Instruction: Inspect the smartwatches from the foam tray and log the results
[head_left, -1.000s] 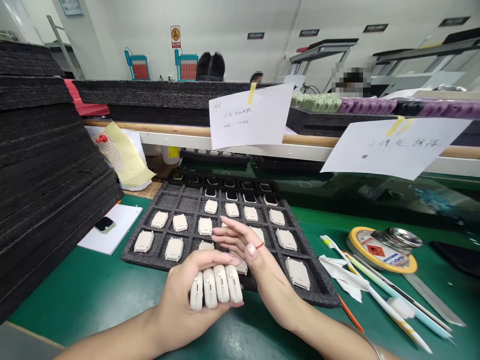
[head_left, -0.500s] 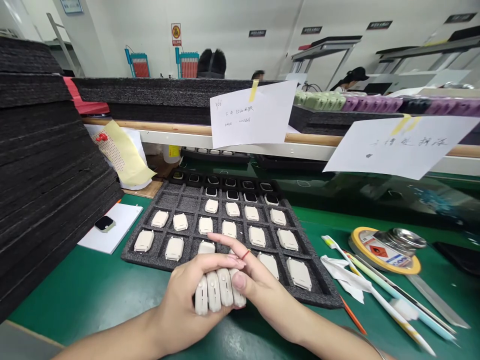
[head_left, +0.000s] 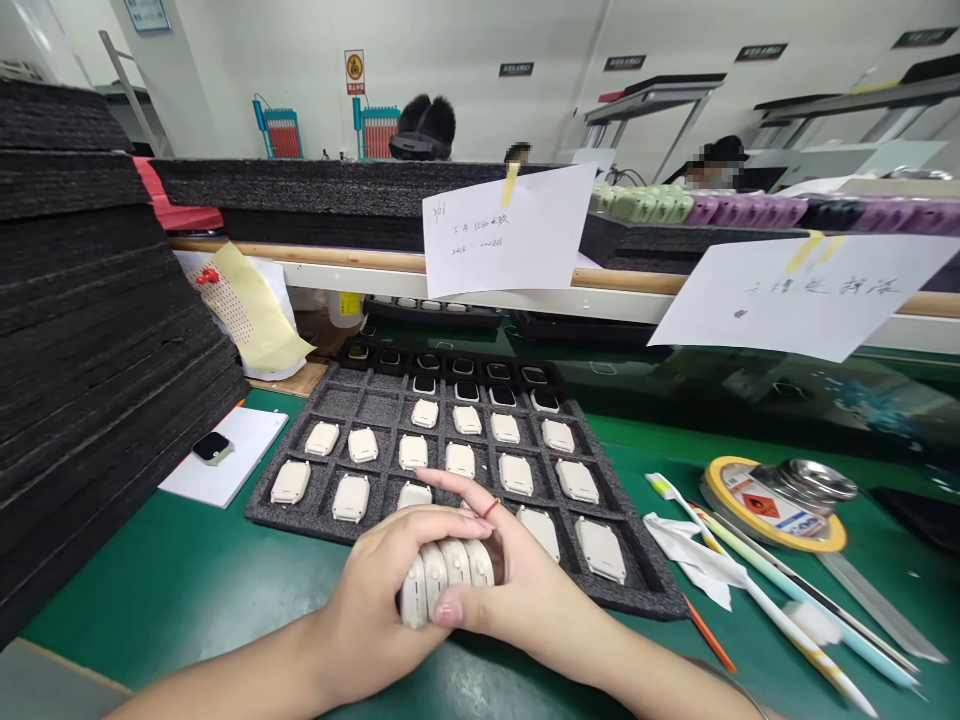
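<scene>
Between my two hands is a row of several off-white watch cases standing on edge, pressed side by side. My left hand wraps them from the left, thumb over the top. My right hand closes on them from the right, its thumb across their near side and its index finger stretched forward. Just beyond my hands lies a black foam tray, its compartments holding several cream watch cases, back side up. Watches with dark screens lie toward the tray's far side. My hands hide part of its near row.
Toothbrushes, a white tissue and a round tin with a yellow rim lie at right. A watch rests on a white pad at left, beside stacked black foam. A shelf with paper notes crosses behind.
My right thumb has moved left and down across the watch cases' near side. The cases have shifted slightly within my hands. A person in the background has raised their head.
</scene>
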